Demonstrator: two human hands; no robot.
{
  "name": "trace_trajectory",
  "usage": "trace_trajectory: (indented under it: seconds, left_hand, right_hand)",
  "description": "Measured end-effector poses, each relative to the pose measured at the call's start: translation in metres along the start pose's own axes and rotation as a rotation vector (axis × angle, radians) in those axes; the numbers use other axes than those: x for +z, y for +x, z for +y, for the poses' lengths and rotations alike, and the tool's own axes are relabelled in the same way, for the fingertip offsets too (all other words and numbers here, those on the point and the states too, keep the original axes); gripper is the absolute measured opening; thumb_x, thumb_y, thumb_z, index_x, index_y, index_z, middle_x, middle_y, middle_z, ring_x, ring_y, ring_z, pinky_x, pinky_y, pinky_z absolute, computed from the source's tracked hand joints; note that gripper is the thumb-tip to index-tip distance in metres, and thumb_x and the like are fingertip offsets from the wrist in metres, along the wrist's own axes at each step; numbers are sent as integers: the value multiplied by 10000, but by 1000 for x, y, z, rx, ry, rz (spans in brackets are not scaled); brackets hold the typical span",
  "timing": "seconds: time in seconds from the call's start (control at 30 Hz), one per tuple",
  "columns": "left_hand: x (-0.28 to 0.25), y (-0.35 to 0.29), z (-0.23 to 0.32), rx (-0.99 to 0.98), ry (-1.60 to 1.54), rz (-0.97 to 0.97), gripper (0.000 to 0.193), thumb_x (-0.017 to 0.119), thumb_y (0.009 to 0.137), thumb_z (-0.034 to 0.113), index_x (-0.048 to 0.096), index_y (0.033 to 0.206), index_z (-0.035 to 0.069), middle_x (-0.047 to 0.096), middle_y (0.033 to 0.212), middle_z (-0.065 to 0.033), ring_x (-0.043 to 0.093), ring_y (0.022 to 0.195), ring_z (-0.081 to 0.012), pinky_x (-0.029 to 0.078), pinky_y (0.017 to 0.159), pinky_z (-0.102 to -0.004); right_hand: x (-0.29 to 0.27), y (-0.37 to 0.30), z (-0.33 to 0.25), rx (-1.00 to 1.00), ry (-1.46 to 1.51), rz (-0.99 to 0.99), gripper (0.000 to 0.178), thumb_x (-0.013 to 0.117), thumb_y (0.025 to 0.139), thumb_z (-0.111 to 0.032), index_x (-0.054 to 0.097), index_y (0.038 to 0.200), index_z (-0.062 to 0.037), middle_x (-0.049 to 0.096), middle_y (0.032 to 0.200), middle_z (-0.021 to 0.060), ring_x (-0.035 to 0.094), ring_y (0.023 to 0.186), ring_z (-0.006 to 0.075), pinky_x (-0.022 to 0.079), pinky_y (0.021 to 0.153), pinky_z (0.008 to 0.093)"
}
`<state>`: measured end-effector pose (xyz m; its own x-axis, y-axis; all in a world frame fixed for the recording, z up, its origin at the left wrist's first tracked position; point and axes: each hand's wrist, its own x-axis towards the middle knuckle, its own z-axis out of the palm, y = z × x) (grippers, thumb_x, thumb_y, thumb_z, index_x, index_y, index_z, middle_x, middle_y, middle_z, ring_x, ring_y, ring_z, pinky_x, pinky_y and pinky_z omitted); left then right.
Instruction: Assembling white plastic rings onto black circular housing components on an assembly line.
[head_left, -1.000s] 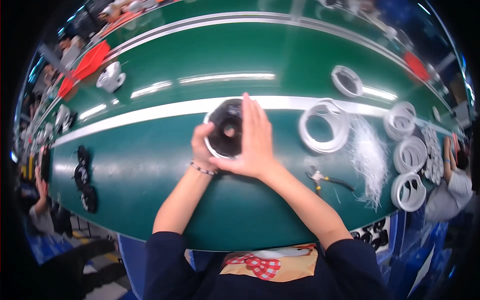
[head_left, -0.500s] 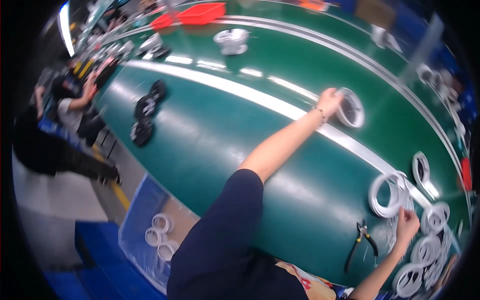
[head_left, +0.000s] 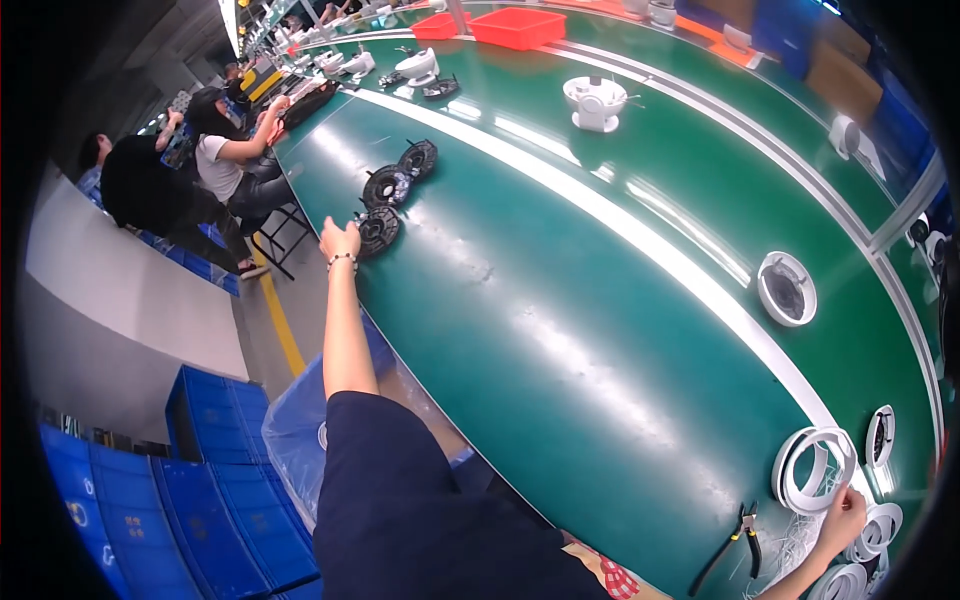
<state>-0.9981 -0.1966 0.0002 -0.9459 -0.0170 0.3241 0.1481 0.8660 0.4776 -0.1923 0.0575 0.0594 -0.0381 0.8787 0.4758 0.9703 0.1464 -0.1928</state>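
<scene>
My left hand (head_left: pixel 340 238) is stretched out to the far left, at the edge of a black round slotted part (head_left: pixel 379 232). Its fingers are slightly bent and apart; any contact with the part is hard to make out. Two similar black parts lie in a row behind it. At the lower right my right hand (head_left: pixel 845 513) pinches the rim of a white ring (head_left: pixel 794 494), which stands against other white rings. Side cutters (head_left: pixel 742 530) with black-and-yellow handles lie beside the rings. A white oval housing (head_left: pixel 787 289) with a dark inside rests on the green belt.
White fan-like units, one at the back (head_left: pixel 596 104), stand on the belt beyond a white strip (head_left: pixel 560 170). Red trays (head_left: pixel 518 30) sit at the far edge. Blue crates (head_left: pixel 235 520) and a plastic-lined box (head_left: pixel 300 440) stand below the table. Other people sit and stand at left.
My left hand has let go of the white oval housing on the belt and swung left to the black parts. My right hand stays by the white rings. The view has turned left.
</scene>
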Motion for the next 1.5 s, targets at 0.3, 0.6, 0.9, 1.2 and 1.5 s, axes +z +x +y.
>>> trace_trajectory:
  seconds: [0.3, 0.6, 0.9, 1.2, 1.5]
  left_hand:
    - [-16, -22, 3, -261, -484, -523, 760, 630, 625, 79, 295, 1304, 18, 560, 1020, -165, 612, 753, -228, 540, 578, -337]
    - [-53, -144, 60, -169, -1491, -910, 332, 482, 653, -103, 469, 974, -16, 549, 890, -104, 582, 794, -209, 500, 718, -332]
    - [-52, -353, 198, -384, -1607, -1536, 365, 490, 756, -56, 371, 1090, 33, 551, 1004, -114, 551, 925, -198, 460, 762, -331]
    - [-56, -383, 217, 230, -1363, -2154, 679, 653, 678, 34, 318, 1268, 32, 418, 1225, -91, 418, 1130, -208, 379, 927, -336]
    - [-28, -382, 238, 29, -962, -2486, 379, 459, 871, 156, 406, 1211, -3, 520, 1135, -101, 527, 1022, -195, 439, 861, -329]
  right_hand:
    - [36, 22, 26, 12, -117, -253, 194, 569, 790, -142, 615, 801, 46, 608, 786, 149, 539, 585, 259, 430, 567, 345]
    - [-5, 13, -6, -348, 333, 285, 180, 469, 866, -40, 579, 994, 23, 522, 1125, 117, 520, 955, 192, 429, 711, 288]
    - [31, -61, -238, 335, 1520, -867, 27, 570, 709, 3, 575, 735, 8, 300, 1357, 177, 384, 1186, 309, 306, 980, 393]
    - [43, -13, -190, -69, 1265, -813, 125, 577, 795, -94, 567, 725, 9, 523, 914, 55, 517, 763, 108, 411, 703, 242]
    - [28, 14, -193, -591, 959, -649, 186, 602, 764, -171, 560, 709, 1, 489, 1157, 156, 529, 966, 227, 421, 808, 329]
